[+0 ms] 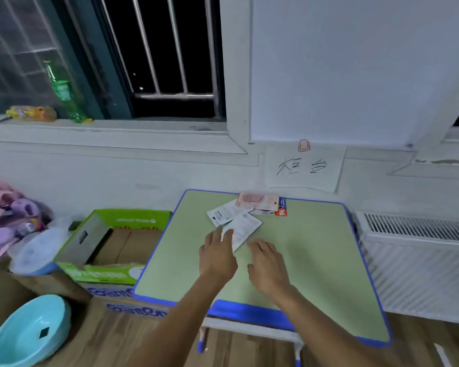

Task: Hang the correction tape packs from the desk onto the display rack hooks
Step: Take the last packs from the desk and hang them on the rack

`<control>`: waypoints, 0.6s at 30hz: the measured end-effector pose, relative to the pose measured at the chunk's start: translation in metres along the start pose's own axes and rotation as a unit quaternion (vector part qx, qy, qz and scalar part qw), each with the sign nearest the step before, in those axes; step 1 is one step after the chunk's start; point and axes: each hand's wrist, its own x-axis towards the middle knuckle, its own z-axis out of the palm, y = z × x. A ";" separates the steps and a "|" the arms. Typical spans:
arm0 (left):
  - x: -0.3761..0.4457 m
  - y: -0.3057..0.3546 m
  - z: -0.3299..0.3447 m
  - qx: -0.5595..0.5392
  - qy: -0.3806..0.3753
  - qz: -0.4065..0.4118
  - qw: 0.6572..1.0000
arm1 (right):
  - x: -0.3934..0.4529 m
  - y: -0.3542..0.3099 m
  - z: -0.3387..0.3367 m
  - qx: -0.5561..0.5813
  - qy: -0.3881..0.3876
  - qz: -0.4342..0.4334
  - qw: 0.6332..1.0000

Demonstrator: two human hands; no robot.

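Both forearms reach in from the bottom edge over the near side of the desk (316, 260), a green top with a blue rim. Left hand (217, 256) lies palm down with its fingers stretched forward, their tips on the near corner of the closest pack (243, 229), a white card lying face down and tilted; whether the thumb is tucked under the card cannot be told. Right hand (266, 266) lies just beside it, palm down, fingers loosely spread and flat over the desk, holding nothing, its fingertips just short of the same card's edge.

Beyond that card, toward the wall, more packs lie in a loose overlapping heap: another white one (221, 213) to the left, a pinkish one (257, 201) on top at the far edge, and one with a red and blue corner (282, 207) peeking out to the right.

To the desk's left stands an open cardboard box (109, 242) with green flaps, and a light blue bowl (29, 331) lies on the floor nearer the camera. A paper sign (305, 168) hangs on the wall behind the desk.
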 end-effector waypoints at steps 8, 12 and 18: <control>0.167 -0.072 0.025 0.187 -0.099 0.116 0.970 | 0.135 -0.011 0.064 -0.117 -0.108 0.007 0.987; 0.215 -0.093 0.051 0.208 -0.145 0.186 0.949 | 0.164 -0.007 0.086 -0.133 -0.164 -0.003 0.977; 0.230 -0.112 0.073 0.149 -0.162 0.236 0.947 | 0.170 -0.003 0.101 -0.082 -0.202 0.053 0.974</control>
